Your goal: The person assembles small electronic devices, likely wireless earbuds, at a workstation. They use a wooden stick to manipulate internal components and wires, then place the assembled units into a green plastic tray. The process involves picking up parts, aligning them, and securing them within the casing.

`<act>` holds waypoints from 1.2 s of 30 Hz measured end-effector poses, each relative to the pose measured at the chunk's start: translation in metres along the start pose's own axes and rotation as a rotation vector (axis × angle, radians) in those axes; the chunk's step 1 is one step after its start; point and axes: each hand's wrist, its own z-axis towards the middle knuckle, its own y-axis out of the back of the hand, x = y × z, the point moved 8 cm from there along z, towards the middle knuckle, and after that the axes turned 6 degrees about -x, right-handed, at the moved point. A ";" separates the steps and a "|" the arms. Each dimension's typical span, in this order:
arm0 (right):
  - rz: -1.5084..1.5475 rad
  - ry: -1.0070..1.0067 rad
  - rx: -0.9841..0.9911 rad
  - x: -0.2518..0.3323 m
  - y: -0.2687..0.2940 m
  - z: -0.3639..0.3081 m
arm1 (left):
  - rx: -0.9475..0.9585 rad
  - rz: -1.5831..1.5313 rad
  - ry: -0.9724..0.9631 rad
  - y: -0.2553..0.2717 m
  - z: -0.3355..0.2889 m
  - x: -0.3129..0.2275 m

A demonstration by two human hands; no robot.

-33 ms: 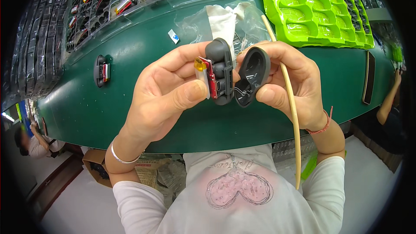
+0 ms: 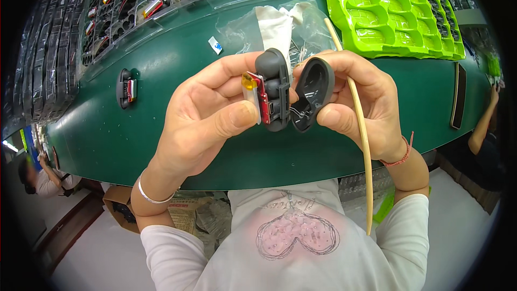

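Observation:
My left hand (image 2: 202, 110) is closed around a black plastic housing (image 2: 273, 67) with rounded bulges. Its thumb presses on a silver battery (image 2: 251, 102) with yellow tape, fixed to a red circuit board (image 2: 264, 109) on the housing's side. Close beside it, my right hand (image 2: 366, 94) grips an oval black cover (image 2: 315, 83) between thumb and fingers, tilted with its hollow toward the housing. Thin wires (image 2: 302, 112) show inside the cover's lower end. A long wooden stick (image 2: 362, 124) lies across my right hand, tucked in by the index finger.
A similar black housing (image 2: 124, 89) lies at left on the green table (image 2: 226, 164). Clear trays (image 2: 177, 11) of parts stand behind; a bright green tray (image 2: 388, 16) sits far right. A plastic bag with white cloth (image 2: 274, 24) lies beyond my hands. Other people work at both sides.

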 end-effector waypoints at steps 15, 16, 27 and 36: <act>-0.228 0.156 0.041 0.006 -0.004 -0.001 | 0.227 -0.085 -0.033 -0.001 -0.003 0.002; -0.249 0.165 0.046 0.007 -0.005 -0.001 | 0.223 -0.081 -0.045 -0.001 -0.002 0.002; -0.250 0.237 0.037 0.010 -0.004 -0.001 | 0.155 -0.053 -0.081 0.000 -0.003 0.006; -0.156 0.203 0.059 0.006 -0.004 0.001 | 0.049 0.039 -0.258 0.003 -0.008 -0.004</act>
